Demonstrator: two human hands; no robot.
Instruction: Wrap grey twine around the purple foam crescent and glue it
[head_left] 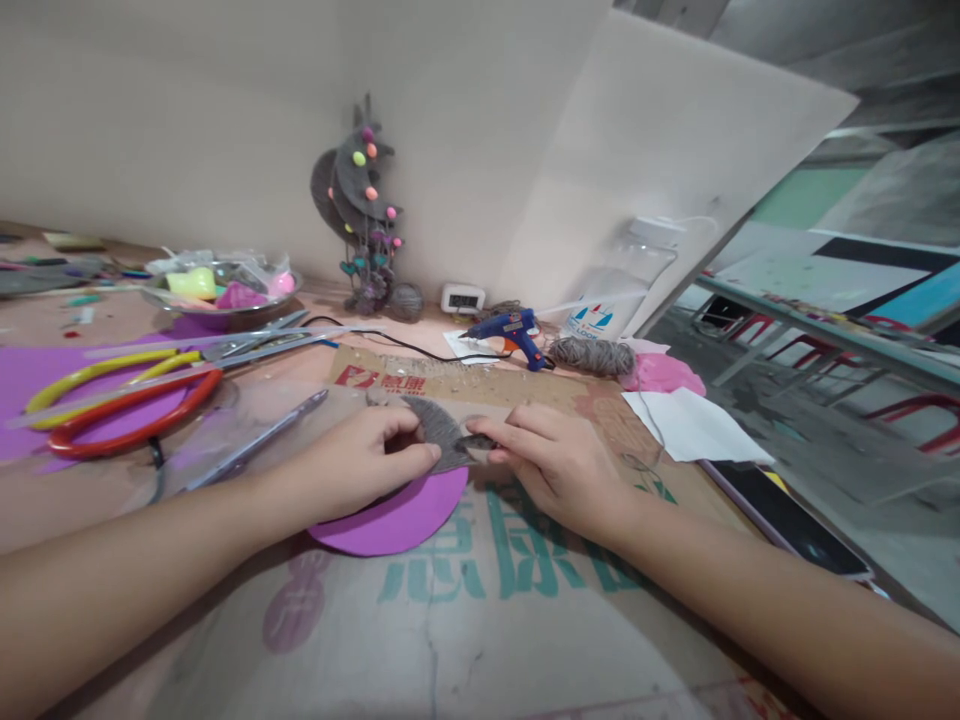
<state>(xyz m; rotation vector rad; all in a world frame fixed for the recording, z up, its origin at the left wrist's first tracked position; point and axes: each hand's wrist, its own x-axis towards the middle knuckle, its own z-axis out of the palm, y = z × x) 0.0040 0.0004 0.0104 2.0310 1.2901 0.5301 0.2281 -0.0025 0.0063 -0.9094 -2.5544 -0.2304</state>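
Note:
My left hand (364, 460) pinches a grey yarn-wrapped crescent (436, 425) between thumb and fingers, above the cardboard. Partly under this hand lies a round purple sheet (397, 525). My right hand (562, 465) is closed on a small dark object (474, 441), whose tip meets the right edge of the crescent; its kind is too blurred to make out. Beyond the hands a blue glue gun (510, 330) rests with its nozzle to the left. Beside it is a bundle of grey yarn (592, 356).
Scissors with red and yellow handles (135, 410) and a pen (259, 440) lie left. A metal bowl (225, 312) of craft bits, a hanging moon ornament (364, 200) and a small clock (463, 298) stand behind. A phone (784, 520) lies right, near a clear bottle (630, 270).

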